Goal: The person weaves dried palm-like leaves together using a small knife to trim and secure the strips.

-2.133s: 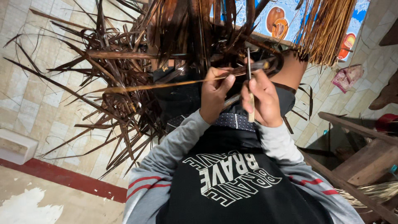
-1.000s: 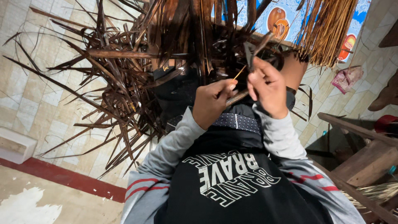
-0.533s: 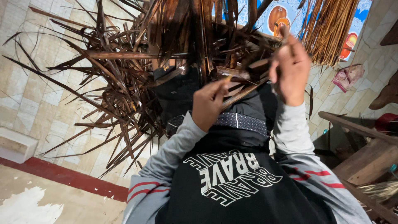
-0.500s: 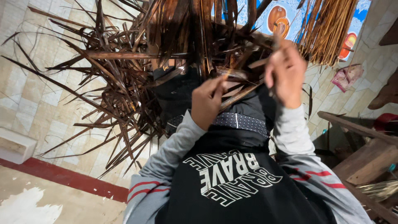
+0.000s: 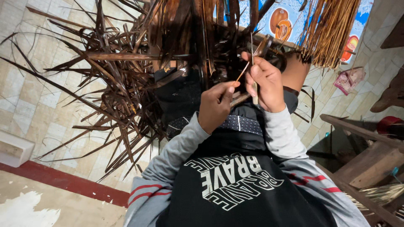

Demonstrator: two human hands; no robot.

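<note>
— What are your hands on?
— Your left hand point(image 5: 215, 106) pinches a thin pale-brown fibre strip point(image 5: 243, 72); your right hand point(image 5: 266, 83) grips a narrow light stick point(image 5: 253, 86) just beside it.
— And around them?
— A tangled mass of dark brown dried leaf strips point(image 5: 126, 88) spreads over the beige tiled floor point(image 5: 25, 96), and a bundle of tan straw point(image 5: 330, 31) hangs near your right hand.
</note>
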